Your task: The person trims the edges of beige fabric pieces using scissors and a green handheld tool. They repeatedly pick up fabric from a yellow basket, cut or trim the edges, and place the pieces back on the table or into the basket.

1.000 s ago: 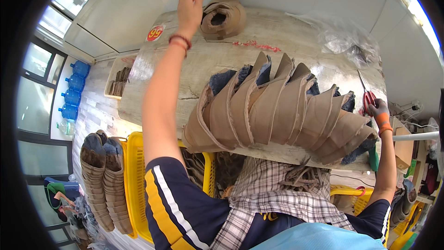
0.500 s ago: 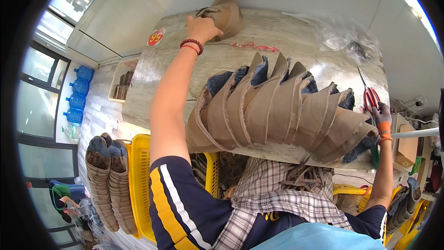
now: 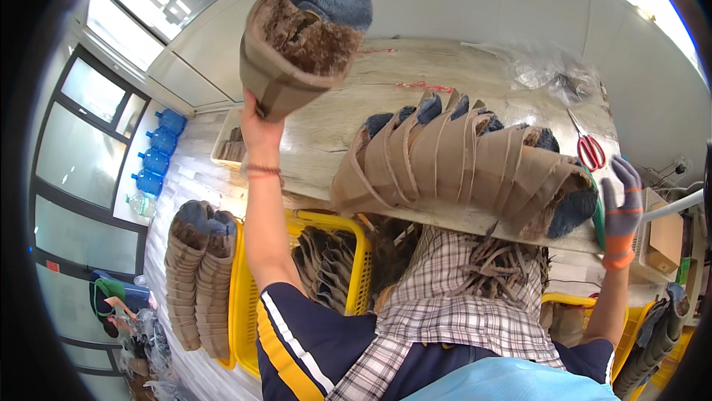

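Observation:
My left hand [image 3: 261, 134], bare and with a bracelet at the wrist, is raised over the table's far left part. It grips the narrow end of a tan cap-shaped fabric piece [image 3: 259, 78]. The piece's open side shows brown fur and a smooth dark blue lining. On the table [image 3: 311, 171] lies a long row of similar nested pieces [image 3: 445, 167]. My right hand [image 3: 621, 204] wears a grey glove with an orange cuff. Its fingers are stretched out beside the table's right edge, near red-handled scissors [image 3: 591, 153], and hold nothing.
A yellow basket [image 3: 363, 253] with stacked dark pieces stands below the table. Two tall nested stacks [image 3: 196, 282] are at the left. Crumpled clear plastic [image 3: 552, 75] lies at the far right. Blue water bottles [image 3: 159, 153] line the left wall. Fabric strips [image 3: 500, 267] lie on my lap.
My left hand has lifted the cap-shaped piece off the table's far side, bringing it up and left and turning its fur-lined opening into view. My right hand has left the scissors, fingers extended.

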Demonstrator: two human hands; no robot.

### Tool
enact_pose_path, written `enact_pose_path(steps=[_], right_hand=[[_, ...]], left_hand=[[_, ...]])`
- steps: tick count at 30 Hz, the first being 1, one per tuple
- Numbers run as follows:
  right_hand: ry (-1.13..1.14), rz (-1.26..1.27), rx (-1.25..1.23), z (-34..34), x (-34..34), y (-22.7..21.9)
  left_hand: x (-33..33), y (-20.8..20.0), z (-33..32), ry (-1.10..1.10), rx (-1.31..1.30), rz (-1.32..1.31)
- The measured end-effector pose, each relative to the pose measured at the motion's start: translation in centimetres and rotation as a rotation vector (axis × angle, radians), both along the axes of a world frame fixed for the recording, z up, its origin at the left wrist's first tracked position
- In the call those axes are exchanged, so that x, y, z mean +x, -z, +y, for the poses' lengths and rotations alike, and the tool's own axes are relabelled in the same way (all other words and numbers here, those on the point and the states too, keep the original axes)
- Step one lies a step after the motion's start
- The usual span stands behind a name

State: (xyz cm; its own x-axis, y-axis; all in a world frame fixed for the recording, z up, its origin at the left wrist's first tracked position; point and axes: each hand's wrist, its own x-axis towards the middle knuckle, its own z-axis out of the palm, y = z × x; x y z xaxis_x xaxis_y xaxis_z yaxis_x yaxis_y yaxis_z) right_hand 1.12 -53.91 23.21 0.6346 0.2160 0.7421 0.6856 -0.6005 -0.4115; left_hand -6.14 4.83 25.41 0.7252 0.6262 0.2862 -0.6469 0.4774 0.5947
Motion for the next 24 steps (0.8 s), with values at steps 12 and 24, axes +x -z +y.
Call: enact_pose_path(steps=[12, 24], right_hand=[[-0.769, -0.027, 0.006, 8.2, -16.1, -3.9], [-0.415, 1.011, 0.910, 1.4, -19.6, 7.0]], left_hand=[[-14.4, 5.6, -22.4, 0.416, 0.054, 0.216], [-10.6, 8.4, -37.1, 0.423, 1.343, 0.300]])
